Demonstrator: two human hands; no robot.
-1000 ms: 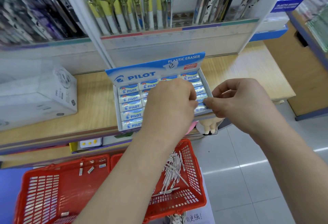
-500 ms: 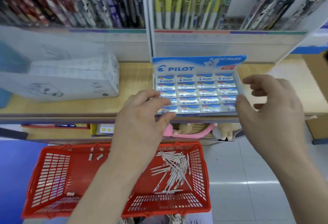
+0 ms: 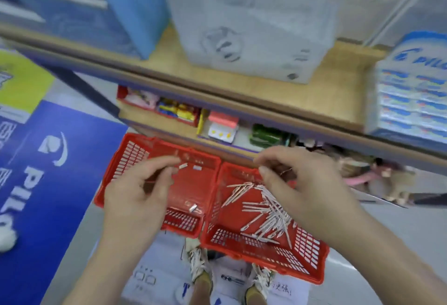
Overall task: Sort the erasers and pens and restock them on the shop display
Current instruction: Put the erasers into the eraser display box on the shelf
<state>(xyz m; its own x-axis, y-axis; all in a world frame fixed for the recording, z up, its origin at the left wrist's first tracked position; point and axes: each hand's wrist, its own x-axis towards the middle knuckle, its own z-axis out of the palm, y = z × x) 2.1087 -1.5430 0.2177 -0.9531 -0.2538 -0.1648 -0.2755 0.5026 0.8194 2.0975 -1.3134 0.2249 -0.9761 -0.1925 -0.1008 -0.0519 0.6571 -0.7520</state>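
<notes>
Two red baskets stand on the floor below the shelf. The left basket [image 3: 135, 157] holds a few small white erasers [image 3: 193, 208]. The right basket [image 3: 312, 256] holds a heap of several white pens [image 3: 263, 215]. My left hand [image 3: 142, 193] hovers over the left basket, fingers loosely bent, holding nothing. My right hand [image 3: 302, 188] hovers over the right basket above the pens, fingers relaxed and empty. The Pilot eraser display box [image 3: 411, 96], filled with rows of erasers, sits on the wooden shelf [image 3: 266, 89] at the far right. The picture is blurred.
A white carton [image 3: 249, 29] and a blue box [image 3: 130, 7] stand on the shelf. A lower shelf holds small coloured packs [image 3: 179, 111] and plush toys [image 3: 377, 174]. A blue Pilot mat [image 3: 48, 183] lies on the floor at left. My feet [image 3: 200, 273] are behind the baskets.
Both hands have left the eraser display box and dropped down over the red baskets. My view has swung down and to the left, so the display box sits at the right edge.
</notes>
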